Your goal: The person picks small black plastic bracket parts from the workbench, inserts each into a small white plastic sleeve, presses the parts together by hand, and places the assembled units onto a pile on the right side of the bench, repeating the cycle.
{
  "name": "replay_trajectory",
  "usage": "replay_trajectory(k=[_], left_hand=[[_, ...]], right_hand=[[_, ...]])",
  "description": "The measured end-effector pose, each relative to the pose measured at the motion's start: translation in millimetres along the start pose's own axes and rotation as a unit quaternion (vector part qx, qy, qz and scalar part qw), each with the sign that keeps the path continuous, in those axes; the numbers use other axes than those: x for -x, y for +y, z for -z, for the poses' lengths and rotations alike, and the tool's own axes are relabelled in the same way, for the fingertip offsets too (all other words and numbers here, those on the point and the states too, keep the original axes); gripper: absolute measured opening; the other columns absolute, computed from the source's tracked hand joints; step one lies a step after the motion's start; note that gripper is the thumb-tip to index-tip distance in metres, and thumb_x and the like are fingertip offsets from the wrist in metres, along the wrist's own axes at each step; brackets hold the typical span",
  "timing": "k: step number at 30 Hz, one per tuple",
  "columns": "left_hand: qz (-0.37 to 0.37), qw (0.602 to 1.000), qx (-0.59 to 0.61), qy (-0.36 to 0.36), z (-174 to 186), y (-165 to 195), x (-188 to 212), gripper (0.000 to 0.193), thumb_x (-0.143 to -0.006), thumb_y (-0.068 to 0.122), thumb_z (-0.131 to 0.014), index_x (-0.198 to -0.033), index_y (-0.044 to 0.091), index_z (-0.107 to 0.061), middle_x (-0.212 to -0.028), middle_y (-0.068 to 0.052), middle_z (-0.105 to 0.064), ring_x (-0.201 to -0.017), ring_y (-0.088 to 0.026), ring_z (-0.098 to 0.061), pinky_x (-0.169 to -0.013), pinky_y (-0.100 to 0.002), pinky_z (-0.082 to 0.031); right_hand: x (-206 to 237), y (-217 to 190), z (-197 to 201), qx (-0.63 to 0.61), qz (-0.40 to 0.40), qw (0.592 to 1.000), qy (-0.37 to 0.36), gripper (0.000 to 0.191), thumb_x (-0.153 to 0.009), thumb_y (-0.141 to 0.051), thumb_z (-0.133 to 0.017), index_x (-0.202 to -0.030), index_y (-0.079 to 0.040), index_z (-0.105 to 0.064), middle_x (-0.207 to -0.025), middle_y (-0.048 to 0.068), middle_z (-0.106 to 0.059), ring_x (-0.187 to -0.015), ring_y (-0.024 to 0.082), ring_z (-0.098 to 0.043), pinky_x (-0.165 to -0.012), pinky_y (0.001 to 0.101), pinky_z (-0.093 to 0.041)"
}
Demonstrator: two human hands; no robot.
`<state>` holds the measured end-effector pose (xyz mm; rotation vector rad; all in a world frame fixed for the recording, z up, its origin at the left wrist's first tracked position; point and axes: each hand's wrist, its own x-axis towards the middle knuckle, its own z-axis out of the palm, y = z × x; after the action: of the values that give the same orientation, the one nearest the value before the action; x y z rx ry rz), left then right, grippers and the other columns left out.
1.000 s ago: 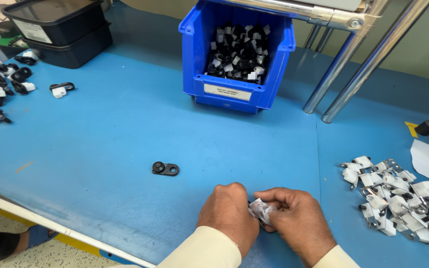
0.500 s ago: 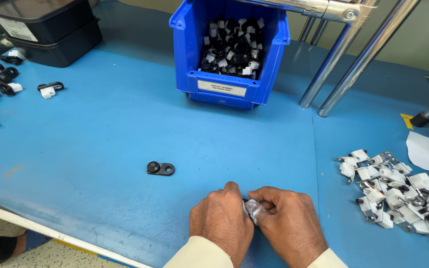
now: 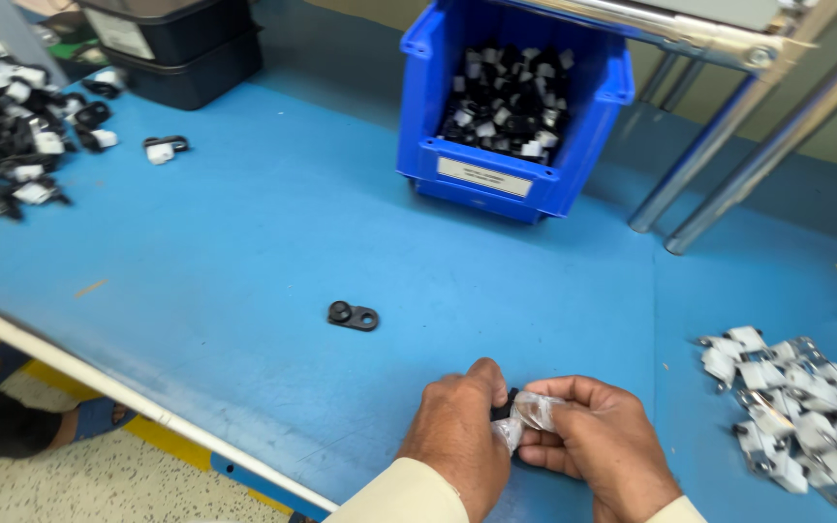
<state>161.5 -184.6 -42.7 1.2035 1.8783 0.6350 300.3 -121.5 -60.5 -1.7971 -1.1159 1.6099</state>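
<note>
Blue worktable [image 3: 244, 242] under both hands, blue bin [image 3: 511, 179] behind.

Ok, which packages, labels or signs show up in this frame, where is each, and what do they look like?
Bin label: pale rectangular strip on the front of the blue bin, top centre.
Box label: pale rectangle on the dark box, top left.
Clear wrapper: small crinkled plastic, held between left hand and right hand.
Wrapped parts: heap of pale packets, right edge.

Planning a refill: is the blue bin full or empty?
Partly full. The blue bin holds black-and-white parts covering its floor, well below the rim.
</note>
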Motion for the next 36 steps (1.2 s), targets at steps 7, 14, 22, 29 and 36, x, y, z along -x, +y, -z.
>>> replay_trajectory(k=[7,14,22,29,36], left_hand=[[0.121,0.99,0.069,0.016,24.4,-5.8,8.3,0.012,-0.084,0.009,-0.077,-0.094,0.007,-0.072,-0.096,-0.012,-0.075,-0.09,-0.025,-0.075,-0.081,-0.038,-0.062],[0.057,0.993,0.035,0.101,33.1,-23.5,20.0,0.011,-0.083,0.007,-0.076,-0.093,0.007,-0.073,-0.092,-0.016,-0.074,-0.088,-0.03,-0.075,-0.076,-0.04,-0.062],[0.049,0.992,0.081,0.081,49.3,-33.6,28.8,0.02,-0.082,0.012,-0.082,-0.096,0.003,-0.07,-0.088,-0.012,-0.076,-0.079,-0.024,-0.076,-0.072,-0.037,-0.062],[0.115,0.951,0.282,0.046,69.1,-42.1,19.9,0.044,-0.089,-0.006,-0.066,-0.126,0.016,-0.063,-0.085,-0.008,-0.07,-0.063,-0.015,-0.074,-0.057,-0.031,-0.062],[0.125,0.901,0.416,0.025,81.5,-51.1,20.7,0.035,-0.095,-0.002,-0.062,-0.128,0.012,-0.063,-0.094,-0.012,-0.074,-0.074,-0.018,-0.077,-0.063,-0.028,-0.066]], right_hand=[[-2.8,-2.1,-21.4,0.018,0.021,1.0,-0.012,0.017,-0.095,-0.007,-0.064,-0.098,0.007,-0.073,-0.087,0.018,-0.075,-0.071,0.025,-0.071,-0.069,0.0381,-0.064],[-0.7,-2.0,-54.3,-0.069,0.031,0.997,-0.014,0.014,-0.091,-0.002,-0.063,-0.098,0.008,-0.07,-0.086,0.018,-0.073,-0.072,0.026,-0.07,-0.067,0.04,-0.062],[25.5,-5.4,-72.2,0.01,0.14,0.99,0.001,0.015,-0.09,-0.001,-0.066,-0.099,0.009,-0.073,-0.081,0.015,-0.076,-0.067,0.022,-0.071,-0.061,0.034,-0.059],[28.6,-15.3,-82.3,0.031,0.188,0.98,-0.059,0.027,-0.085,0.001,-0.065,-0.11,-0.002,-0.074,-0.087,0.011,-0.073,-0.07,0.017,-0.071,-0.057,0.0304,-0.058],[29.9,-4.1,-69.4,-0.093,-0.001,0.989,-0.116,0.033,-0.094,-0.033,-0.068,-0.105,-0.002,-0.073,-0.088,0.008,-0.075,-0.071,0.015,-0.067,-0.058,0.0299,-0.055]])
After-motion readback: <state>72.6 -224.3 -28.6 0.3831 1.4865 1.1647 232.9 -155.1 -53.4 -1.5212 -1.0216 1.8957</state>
